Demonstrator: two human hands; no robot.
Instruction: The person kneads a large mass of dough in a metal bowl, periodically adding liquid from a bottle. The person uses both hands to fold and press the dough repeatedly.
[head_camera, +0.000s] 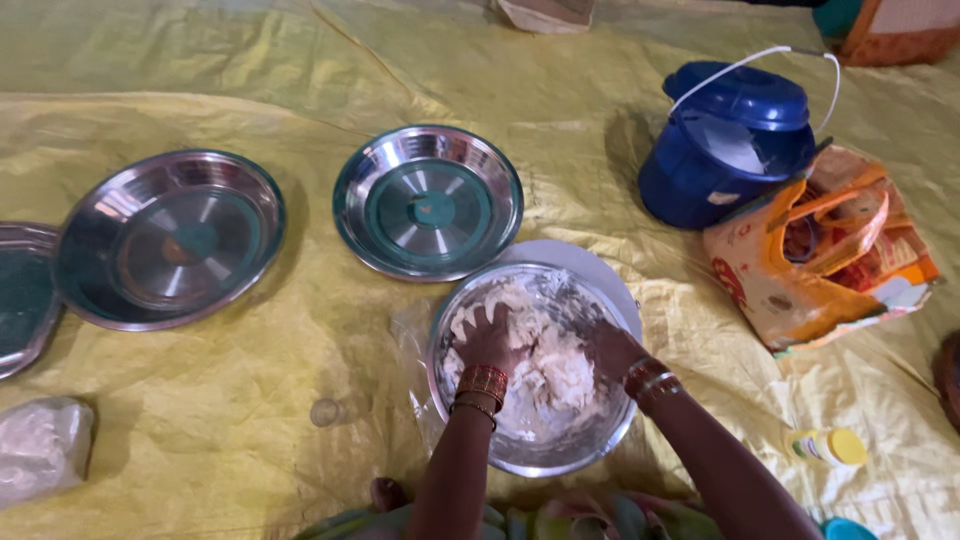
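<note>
Both hands down, side by side

Left hand (488, 338) knuckles up, fingers curled — right hand (612, 350) pressing palm-down, bangled wrists bent.

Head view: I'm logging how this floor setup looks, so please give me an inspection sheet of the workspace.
Surface: yellow sheet, wrinkled, spread over the floor.
Job's things: steel bowl of pale dough, resting on a white plate.
Clutter: two empty steel plates, a steel tray's edge, blue lidded container, orange bag lying open, yellow-capped bottle, clear bag of pale contents.
Hands: left hand and right hand both press into the dough; bangles on both wrists.
Cables: nothing seen.
Surroundings: more bags at the top edge.
</note>
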